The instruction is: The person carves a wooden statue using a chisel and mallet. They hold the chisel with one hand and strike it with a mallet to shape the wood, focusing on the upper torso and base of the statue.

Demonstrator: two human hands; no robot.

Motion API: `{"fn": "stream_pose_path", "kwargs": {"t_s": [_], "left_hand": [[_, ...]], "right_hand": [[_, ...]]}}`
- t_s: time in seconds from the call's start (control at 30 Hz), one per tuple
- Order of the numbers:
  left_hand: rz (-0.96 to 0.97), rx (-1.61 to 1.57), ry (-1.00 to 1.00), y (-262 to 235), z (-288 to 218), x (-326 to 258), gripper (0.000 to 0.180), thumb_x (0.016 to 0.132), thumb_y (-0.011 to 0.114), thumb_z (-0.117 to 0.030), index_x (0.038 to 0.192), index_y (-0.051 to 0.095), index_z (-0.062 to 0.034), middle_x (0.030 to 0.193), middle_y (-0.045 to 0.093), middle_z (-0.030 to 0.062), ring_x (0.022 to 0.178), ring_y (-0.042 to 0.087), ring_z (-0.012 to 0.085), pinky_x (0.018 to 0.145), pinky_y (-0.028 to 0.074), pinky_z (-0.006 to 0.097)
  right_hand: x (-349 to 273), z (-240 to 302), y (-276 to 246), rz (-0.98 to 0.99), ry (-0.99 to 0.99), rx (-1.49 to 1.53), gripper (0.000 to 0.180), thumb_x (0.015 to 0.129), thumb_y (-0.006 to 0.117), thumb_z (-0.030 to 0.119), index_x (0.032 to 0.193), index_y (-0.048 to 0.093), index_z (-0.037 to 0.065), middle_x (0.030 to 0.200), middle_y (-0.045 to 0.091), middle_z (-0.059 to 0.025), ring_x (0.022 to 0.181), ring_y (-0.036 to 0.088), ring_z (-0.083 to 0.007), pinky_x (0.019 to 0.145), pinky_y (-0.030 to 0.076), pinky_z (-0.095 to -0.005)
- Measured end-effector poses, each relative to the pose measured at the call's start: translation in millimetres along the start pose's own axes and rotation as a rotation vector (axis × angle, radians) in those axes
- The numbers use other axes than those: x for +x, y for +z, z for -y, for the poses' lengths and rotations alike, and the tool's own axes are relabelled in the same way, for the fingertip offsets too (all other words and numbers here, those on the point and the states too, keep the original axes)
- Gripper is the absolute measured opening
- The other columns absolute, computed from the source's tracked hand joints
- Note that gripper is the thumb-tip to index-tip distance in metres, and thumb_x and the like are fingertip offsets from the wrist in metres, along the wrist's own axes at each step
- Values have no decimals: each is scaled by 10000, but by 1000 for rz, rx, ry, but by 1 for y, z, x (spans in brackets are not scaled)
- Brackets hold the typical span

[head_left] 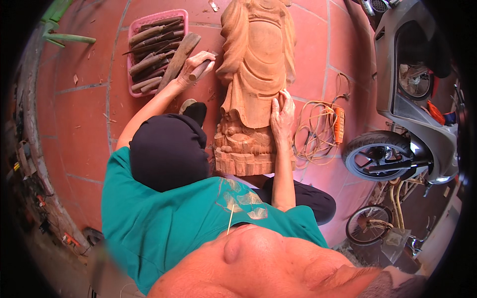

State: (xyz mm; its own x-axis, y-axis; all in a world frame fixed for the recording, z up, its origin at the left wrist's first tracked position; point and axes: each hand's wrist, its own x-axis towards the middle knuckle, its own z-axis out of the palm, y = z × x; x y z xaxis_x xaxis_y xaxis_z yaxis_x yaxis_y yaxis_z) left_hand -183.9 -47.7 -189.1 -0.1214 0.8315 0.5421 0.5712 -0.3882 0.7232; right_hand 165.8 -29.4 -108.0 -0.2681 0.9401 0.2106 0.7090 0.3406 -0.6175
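A carved wooden statue [263,59] lies on its back in front of me, its rocky-looking base towards my body. My left hand [186,70], left of the statue, is closed around a wooden-handled carving chisel [199,71]; most of its blade is hard to make out. My right hand [282,119] rests with its fingers laid out along the right edge of the statue's robe. Beside my left hand is a pink plastic basket [131,67] full of wooden-handled chisels [154,47]. A thick wooden bar [182,55] slants over the basket's right side.
Right of the statue lie a coiled cable [313,141] and an orange power strip [339,125]. A motorbike [402,107] and a bicycle [367,224] stand further right. Green legs [73,38] show at the far left. Wood chips dot the red tiled floor [79,109].
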Motion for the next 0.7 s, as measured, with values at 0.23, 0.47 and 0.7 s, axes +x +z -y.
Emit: {"fn": "stream_pose_path", "kwargs": {"t_s": [0.23, 0.47, 0.7], "left_hand": [[-131, -10, 166, 2, -16, 63, 203, 861, 726, 45, 1045, 648, 12, 1037, 704, 171, 962, 717, 319, 833, 573, 363], [-134, -6, 180, 24, -6, 87, 189, 876, 716, 27, 1045, 636, -5, 1041, 699, 164, 948, 714, 330, 805, 575, 376], [-132, 7, 152, 21, -17, 40, 202, 854, 715, 41, 1033, 647, -22, 1030, 711, 146, 929, 722, 315, 771, 592, 354]], "right_hand": [[3, 4, -4, 34, 18, -10, 360, 989, 680, 234, 1293, 606, 56, 1368, 616, -170, 1272, 565, -357, 1083, 430, -457], [-1, 3, -3, 29, 40, 7, 368, 987, 681, 214, 1305, 597, 47, 1374, 607, -175, 1280, 560, -359, 1096, 422, -451], [0, 3, -3, 40, 24, -20, 370, 989, 679, 217, 1304, 591, 44, 1372, 604, -176, 1282, 554, -360, 1086, 429, -458]]}}
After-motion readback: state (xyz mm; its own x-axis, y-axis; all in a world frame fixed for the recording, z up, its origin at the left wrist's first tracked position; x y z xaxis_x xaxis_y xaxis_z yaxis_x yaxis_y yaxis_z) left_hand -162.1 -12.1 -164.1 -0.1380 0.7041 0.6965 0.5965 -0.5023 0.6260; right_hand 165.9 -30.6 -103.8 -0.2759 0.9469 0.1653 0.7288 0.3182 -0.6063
